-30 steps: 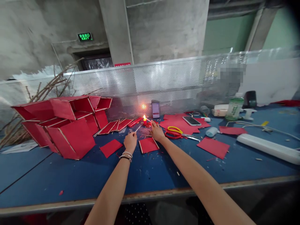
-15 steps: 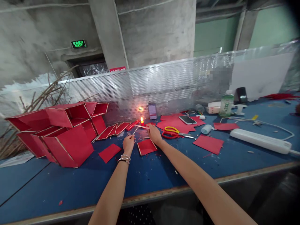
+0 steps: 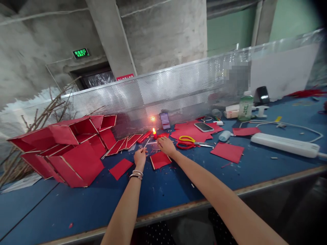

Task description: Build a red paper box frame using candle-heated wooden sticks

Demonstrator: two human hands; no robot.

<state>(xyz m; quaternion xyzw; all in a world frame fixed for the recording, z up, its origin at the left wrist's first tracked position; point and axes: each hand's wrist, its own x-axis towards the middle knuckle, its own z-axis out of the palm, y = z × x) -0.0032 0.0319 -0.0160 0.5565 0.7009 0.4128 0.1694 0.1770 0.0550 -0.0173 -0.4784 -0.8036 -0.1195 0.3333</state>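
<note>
My left hand [image 3: 140, 158] is closed in a pinch on a thin pale stick [image 3: 146, 143] that points up toward the candle. My right hand [image 3: 166, 146] is bent down just right of the candle, its fingers together; what they hold, if anything, is hidden. A lit red candle [image 3: 154, 134] burns just beyond both hands. Below and between them lies a red card square [image 3: 160, 160] with pale strips along its edges. To the left rests a plain red card [image 3: 121, 169]. Scissors [image 3: 190, 142] with red and yellow handles lie right of my right hand.
A red boxy card structure [image 3: 76, 160] stands at left, with dry branches [image 3: 43, 126] behind. Edged red panels [image 3: 124, 144] lie beside it. Rightward are a phone [image 3: 203, 127] on red sheets, a power strip [image 3: 284, 144] and a bottle [image 3: 245, 108]. A perforated metal screen [image 3: 127, 98] runs behind.
My right hand has lowered slightly beside the candle, and the pale stick seen at its fingertips near the flame no longer shows there. My left hand keeps its stick. The view has shifted slightly.
</note>
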